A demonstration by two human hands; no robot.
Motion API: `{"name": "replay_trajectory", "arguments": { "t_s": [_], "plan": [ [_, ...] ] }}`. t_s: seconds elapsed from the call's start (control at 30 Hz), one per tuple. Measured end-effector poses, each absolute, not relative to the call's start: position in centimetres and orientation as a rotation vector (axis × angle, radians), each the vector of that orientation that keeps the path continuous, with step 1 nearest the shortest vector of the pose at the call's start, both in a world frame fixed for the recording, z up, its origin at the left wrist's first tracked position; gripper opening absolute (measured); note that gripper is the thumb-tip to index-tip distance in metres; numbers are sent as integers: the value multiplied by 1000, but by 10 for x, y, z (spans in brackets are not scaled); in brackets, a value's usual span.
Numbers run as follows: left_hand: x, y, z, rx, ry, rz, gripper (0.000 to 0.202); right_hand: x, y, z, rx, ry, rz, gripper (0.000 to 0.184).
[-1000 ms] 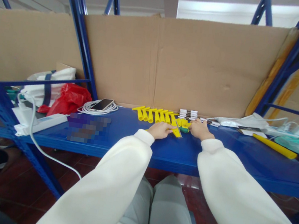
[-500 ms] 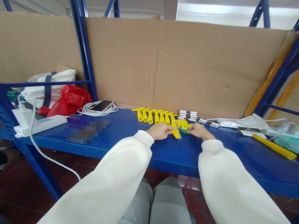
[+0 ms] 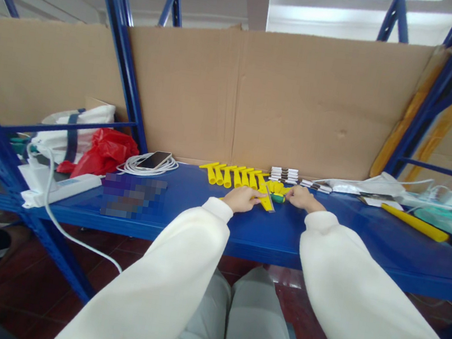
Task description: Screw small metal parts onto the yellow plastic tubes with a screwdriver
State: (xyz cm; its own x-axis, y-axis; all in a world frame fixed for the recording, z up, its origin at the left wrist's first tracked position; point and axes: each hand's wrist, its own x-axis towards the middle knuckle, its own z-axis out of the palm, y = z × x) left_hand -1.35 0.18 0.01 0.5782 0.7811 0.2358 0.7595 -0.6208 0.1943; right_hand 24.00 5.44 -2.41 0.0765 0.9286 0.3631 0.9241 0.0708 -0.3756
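Note:
My left hand (image 3: 242, 199) is closed on a yellow scraper (image 3: 266, 202) with a thin metal blade edge at its right end, held low over the blue shelf. Just right of it, my right hand (image 3: 303, 198) is closed, fingertips pinched at a small green tool (image 3: 278, 198) whose kind I cannot make out. The green end almost meets the scraper's blade side. Behind my left hand, several yellow scraper handles (image 3: 228, 176) lie side by side in a slanted row. Short yellow pieces (image 3: 276, 187) sit behind the green tool, partly hidden.
Small black-and-white packs (image 3: 284, 174) are stacked against the cardboard wall (image 3: 304, 102). A phone (image 3: 154, 160) rests on a coiled white cable at left, near a red bag (image 3: 112, 147) and a power strip (image 3: 63, 190). A long yellow tube (image 3: 415, 223) lies at right on the blue shelf (image 3: 194, 210).
Almost nothing differs. Both hands stay in place, with only a very slight shift of the scraper and the green tool between them.

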Motion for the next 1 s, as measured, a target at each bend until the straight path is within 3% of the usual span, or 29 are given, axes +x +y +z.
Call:
{"name": "replay_trajectory", "arguments": {
  "t_s": [0.27,0.37,1.0],
  "plan": [
    [-13,3,-1,2787,1283,430,39,206,45,-13,-1366,-1767,345,10],
    [-12,3,-2,2832,1244,434,38,195,45,-16,-1249,-1832,314,9],
    [-10,1,-2,2904,1207,465,34,189,43,-15,-1442,-1965,164,14]
  ]
}}
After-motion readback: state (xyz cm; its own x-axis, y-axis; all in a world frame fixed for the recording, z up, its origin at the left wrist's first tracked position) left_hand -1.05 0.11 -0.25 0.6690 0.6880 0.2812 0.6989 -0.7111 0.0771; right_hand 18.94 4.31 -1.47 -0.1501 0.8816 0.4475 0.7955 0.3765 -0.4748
